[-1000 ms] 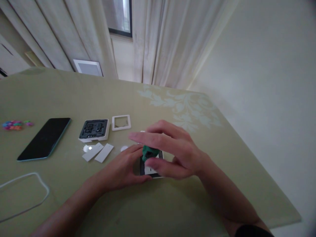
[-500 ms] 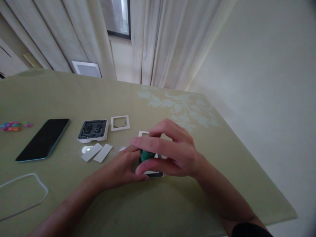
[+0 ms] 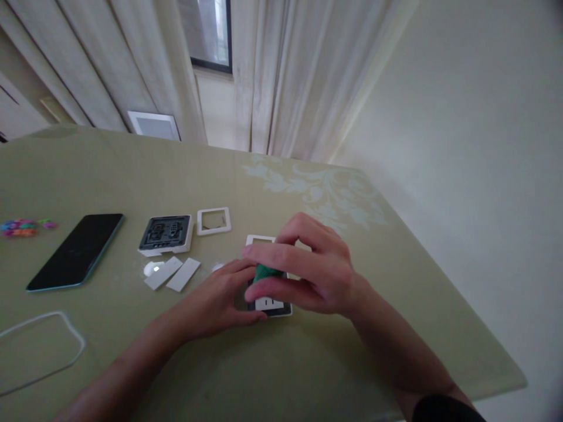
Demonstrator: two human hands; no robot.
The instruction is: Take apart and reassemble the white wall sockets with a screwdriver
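My right hand (image 3: 314,269) is closed around the green ribbed handle of a screwdriver (image 3: 266,271), thumb on the near side and fingers on the far side. Its shaft and tip are hidden. Beneath it a wall socket (image 3: 270,305) with a white slotted face and dark border lies on the table, partly covered by my hands. My left hand (image 3: 220,299) grips the socket from the left, with the thumb along its near edge; the fingertips are hidden. Just beyond the socket, part of a white frame (image 3: 259,238) shows.
To the left are an opened dark-faced socket unit (image 3: 166,233), a white frame with small bits inside (image 3: 213,221) and two white strips (image 3: 183,275). Farther left lie a black phone or tablet (image 3: 77,252), a white cable (image 3: 73,328) and colourful small pieces (image 3: 21,228). A wall (image 3: 484,176) rises at right.
My right hand has shifted slightly right with the screwdriver, and more of the socket's slotted face shows. My left hand stays on the socket.
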